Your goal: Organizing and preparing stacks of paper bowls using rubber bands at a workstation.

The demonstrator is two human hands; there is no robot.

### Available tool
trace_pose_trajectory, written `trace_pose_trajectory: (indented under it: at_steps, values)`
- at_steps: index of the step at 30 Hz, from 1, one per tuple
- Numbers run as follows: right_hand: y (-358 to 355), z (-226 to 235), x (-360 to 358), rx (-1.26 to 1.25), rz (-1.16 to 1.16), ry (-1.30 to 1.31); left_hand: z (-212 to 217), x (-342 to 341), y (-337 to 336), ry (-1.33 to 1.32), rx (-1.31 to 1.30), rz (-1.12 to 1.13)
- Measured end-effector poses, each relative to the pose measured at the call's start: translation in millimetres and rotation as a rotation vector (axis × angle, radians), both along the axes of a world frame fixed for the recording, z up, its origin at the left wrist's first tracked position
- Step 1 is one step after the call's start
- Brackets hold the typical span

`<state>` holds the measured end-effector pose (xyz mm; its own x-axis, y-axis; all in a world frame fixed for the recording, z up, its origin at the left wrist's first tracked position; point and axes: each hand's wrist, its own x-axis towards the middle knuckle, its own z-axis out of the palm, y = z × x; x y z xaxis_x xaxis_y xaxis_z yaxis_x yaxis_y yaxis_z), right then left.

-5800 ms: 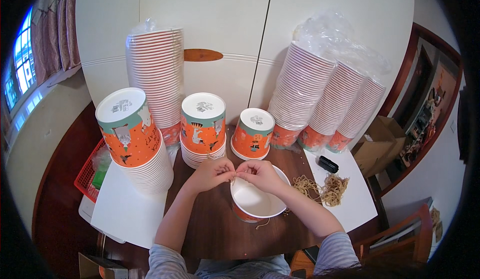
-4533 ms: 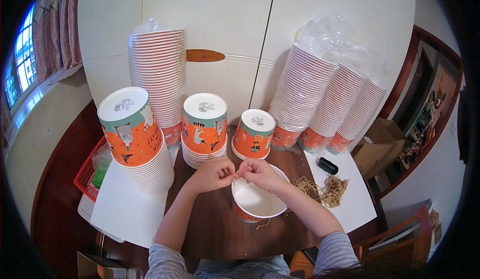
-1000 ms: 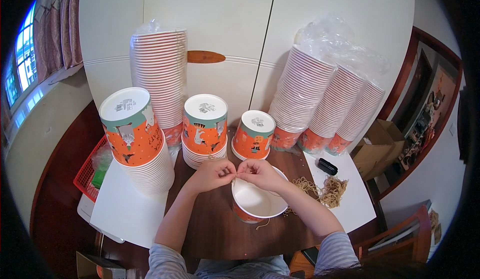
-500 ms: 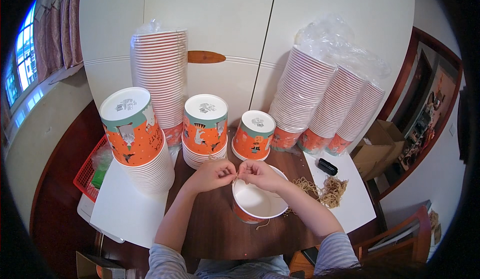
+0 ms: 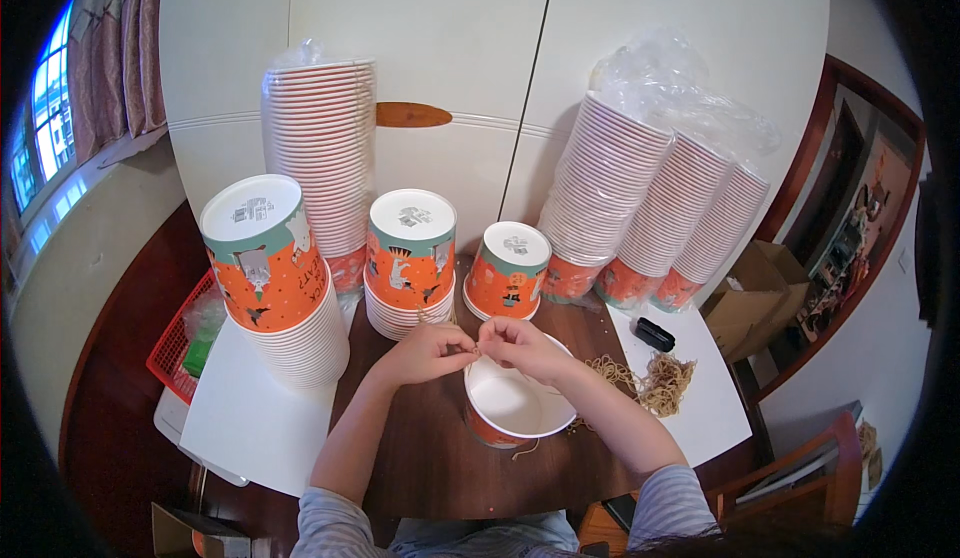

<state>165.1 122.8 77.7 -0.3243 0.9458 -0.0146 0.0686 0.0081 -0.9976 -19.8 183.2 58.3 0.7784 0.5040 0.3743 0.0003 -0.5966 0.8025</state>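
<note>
A white-lined paper bucket (image 5: 515, 403) stands mouth up on the brown table in front of me, its orange outside showing low down. Over its far left rim, my left hand (image 5: 432, 354) and my right hand (image 5: 522, 349) meet with fingertips pinched. Between them is a thin tan string (image 5: 476, 355), mostly hidden by the fingers. A loose string end (image 5: 526, 449) hangs at the bucket's near side. To the right lies a tangled heap of tan string (image 5: 664, 385), beside my right forearm.
Upside-down bucket stacks (image 5: 268, 268) stand beyond my hands, at left and centre. Plastic-wrapped stacks rise behind them, one at back left (image 5: 320, 148) and several at back right (image 5: 610, 178). A small black object (image 5: 654, 334) lies on the white tabletop at right. A red basket (image 5: 178, 343) is far left.
Both hands stay pinched over the bucket's rim. My left hand has shifted slightly right, and the fingers have moved a little. The buckets and the string heap are unmoved.
</note>
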Motion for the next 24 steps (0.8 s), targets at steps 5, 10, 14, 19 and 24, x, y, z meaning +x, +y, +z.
trace_pose_trajectory:
  at_steps: [5,10,14,19,24]
  values:
    - [-0.3,2.0,0.2,-0.045,0.020,0.026,-4.0,-1.3,1.1,0.007,-0.144,0.007]
    - [-0.8,0.9,-0.9,-0.055,0.013,0.024,-12.6,1.5,5.4,-0.123,-0.427,-0.115]
    - [0.1,-0.4,-0.8,-0.043,0.002,0.025,-13.8,3.3,5.4,-0.114,-0.549,-0.152]
    - [-0.7,0.7,-1.1,-0.038,-0.008,0.008,-8.3,3.7,2.6,-0.029,-0.677,-0.146]
    - [1.1,-5.7,3.2,-0.029,0.000,0.017,-12.7,7.3,3.3,-0.143,-0.900,-0.173]
